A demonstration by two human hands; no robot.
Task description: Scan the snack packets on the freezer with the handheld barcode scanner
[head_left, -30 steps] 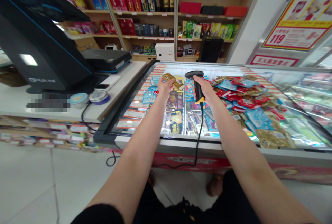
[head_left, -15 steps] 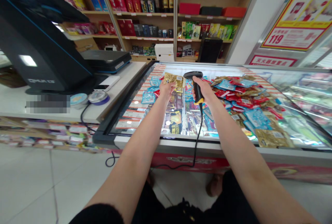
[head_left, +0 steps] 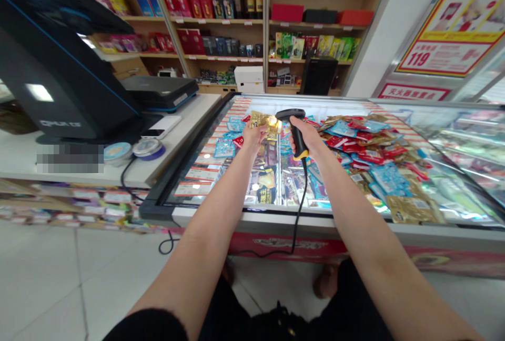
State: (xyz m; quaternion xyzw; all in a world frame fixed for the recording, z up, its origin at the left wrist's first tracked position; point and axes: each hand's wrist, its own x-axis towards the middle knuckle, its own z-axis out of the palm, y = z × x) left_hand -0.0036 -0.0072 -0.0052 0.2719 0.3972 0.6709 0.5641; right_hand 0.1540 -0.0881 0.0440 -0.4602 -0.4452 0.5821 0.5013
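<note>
My left hand (head_left: 255,134) is closed on a gold snack packet (head_left: 260,118), held up over the glass-topped freezer (head_left: 205,214). In my right hand (head_left: 304,134) is a black and yellow barcode scanner (head_left: 299,138), its head turned toward the packet. Bright light from the scanner falls on the packet's right part. The scanner's black cable (head_left: 299,214) hangs down over the freezer's front edge. Right of my right hand lies a large heap of red, blue and gold packets (head_left: 371,143). A few blue packets (head_left: 225,147) lie left of my left hand.
At the left, a counter (head_left: 134,170) bears a dark checkout terminal (head_left: 59,78), a flat black scale (head_left: 160,91), a white phone-like device (head_left: 161,126) and two round tubs (head_left: 148,149). Behind the freezer stand shelves (head_left: 221,22) of boxes and bottles.
A bright glow from the scanner now shows on the gold packet. The scanner head has shifted slightly left, nearer the packet. Both hands keep their hold.
</note>
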